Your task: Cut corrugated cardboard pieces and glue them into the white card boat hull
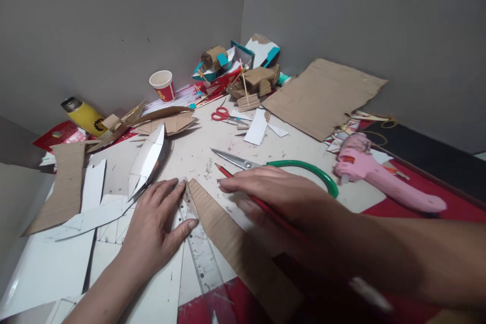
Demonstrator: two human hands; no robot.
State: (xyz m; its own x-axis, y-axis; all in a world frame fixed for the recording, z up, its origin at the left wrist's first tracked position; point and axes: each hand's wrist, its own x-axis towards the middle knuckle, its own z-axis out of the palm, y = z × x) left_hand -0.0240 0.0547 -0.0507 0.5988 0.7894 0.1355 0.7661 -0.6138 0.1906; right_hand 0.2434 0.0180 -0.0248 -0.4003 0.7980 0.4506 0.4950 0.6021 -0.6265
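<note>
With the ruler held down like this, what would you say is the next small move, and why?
Probably slide the tip of the red pencil over to the edge of the clear ruler. The left hand presses flat on it, alongside the cardboard strip, while the right hand grips the pencil with its tip out over the table, apart from both.
</note>
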